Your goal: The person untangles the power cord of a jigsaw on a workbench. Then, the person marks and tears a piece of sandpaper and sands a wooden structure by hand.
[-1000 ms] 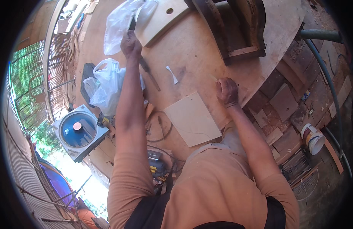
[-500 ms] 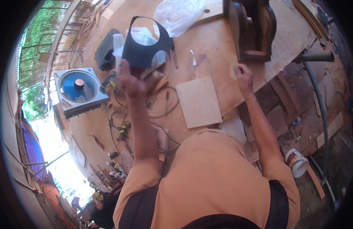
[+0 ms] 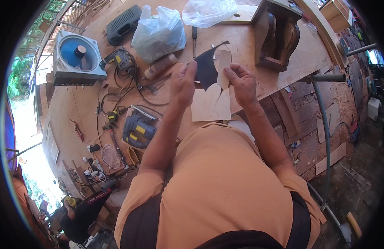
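Observation:
In front of my chest, my left hand (image 3: 184, 85) pinches the edge of a thin black sheet (image 3: 206, 70) with curved cut-outs. My right hand (image 3: 241, 84) grips a narrow, pale rectangular strip (image 3: 223, 64) between thumb and fingers. The strip overlaps the right side of the black sheet; I cannot tell if they touch. Beneath them on the worktable lies a pale flat board (image 3: 202, 110) with a thin curved line drawn on it, partly hidden by the sheet.
A dark wooden bracket (image 3: 277, 37) stands far right on the worktable (image 3: 79, 106). A filled plastic bag (image 3: 160, 33), a screwdriver (image 3: 194, 39) and a bottle (image 3: 162, 66) lie behind my hands. A jigsaw (image 3: 138, 128), a corded power tool (image 3: 121, 61) and a boxed fan-like unit (image 3: 77, 58) are left.
My left hand has brought the black sheet rightward and turned it. My right hand has come left to it with the pale strip. The view has shifted, showing the jigsaw.

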Demonstrator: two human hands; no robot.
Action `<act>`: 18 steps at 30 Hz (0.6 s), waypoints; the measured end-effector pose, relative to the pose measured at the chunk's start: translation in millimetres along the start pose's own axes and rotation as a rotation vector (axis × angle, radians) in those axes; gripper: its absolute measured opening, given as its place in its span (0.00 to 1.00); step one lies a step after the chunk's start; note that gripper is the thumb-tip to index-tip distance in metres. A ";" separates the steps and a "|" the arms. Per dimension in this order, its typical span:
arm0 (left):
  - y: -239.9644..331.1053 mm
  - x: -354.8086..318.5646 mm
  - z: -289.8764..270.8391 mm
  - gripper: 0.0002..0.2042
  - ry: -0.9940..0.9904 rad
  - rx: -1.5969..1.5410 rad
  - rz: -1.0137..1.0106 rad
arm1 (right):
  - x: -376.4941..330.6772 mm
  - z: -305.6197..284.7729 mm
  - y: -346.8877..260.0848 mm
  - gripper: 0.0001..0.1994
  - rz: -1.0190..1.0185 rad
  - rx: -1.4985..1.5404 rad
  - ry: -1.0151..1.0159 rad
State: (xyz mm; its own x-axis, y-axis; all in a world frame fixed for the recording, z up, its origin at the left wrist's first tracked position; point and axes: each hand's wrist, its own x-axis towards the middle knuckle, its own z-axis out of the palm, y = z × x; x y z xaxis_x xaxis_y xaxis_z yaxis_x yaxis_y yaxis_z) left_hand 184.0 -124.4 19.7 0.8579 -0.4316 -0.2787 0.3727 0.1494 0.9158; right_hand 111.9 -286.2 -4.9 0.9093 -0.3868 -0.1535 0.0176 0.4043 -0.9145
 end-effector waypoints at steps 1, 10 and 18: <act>0.3 -5.5 3.4 0.16 0.006 0.027 0.016 | -2.3 4.4 0.6 0.07 -0.029 -0.054 0.010; -5.6 -44.2 13.5 0.15 -0.093 0.340 0.251 | -17.5 35.9 1.6 0.06 -0.156 -0.407 0.077; -20.0 -57.5 9.8 0.14 -0.017 0.263 0.214 | -19.7 48.6 7.9 0.10 -0.311 -0.521 0.089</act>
State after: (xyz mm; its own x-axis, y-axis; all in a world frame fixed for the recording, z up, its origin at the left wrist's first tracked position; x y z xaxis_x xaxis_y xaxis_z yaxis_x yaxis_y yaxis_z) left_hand 123.8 -111.3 20.3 0.9000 -0.4303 -0.0697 0.0792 0.0042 0.9968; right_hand 114.3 -235.1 9.0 0.8556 -0.4986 0.1395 0.0504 -0.1880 -0.9809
